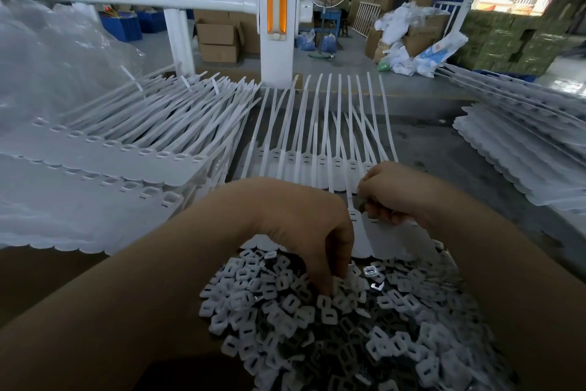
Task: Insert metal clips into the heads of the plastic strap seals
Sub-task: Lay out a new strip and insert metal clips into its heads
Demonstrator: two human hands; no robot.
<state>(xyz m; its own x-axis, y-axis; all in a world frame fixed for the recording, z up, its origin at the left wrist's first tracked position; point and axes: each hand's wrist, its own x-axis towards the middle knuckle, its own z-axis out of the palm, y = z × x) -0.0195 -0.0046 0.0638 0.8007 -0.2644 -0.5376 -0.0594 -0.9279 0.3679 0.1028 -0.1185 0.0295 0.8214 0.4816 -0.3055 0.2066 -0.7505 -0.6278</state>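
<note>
A heap of small white square clips (333, 327) with slots lies in front of me, low in the view. My left hand (304, 225) reaches down into the heap, fingertips among the clips; what they hold is hidden. My right hand (387, 194) is curled over the head end of a sheet of joined white strap seals (358, 232), its fingertips pinching at a seal head. A second row of joined seals (317, 137) lies beyond, straps pointing away from me.
Stacks of joined strap seals (126, 149) sit at the left, partly under clear plastic (47, 51). More stacks (523, 143) lie at the right. A white rail and post (276, 26) stand behind the table; boxes and bags fill the floor beyond.
</note>
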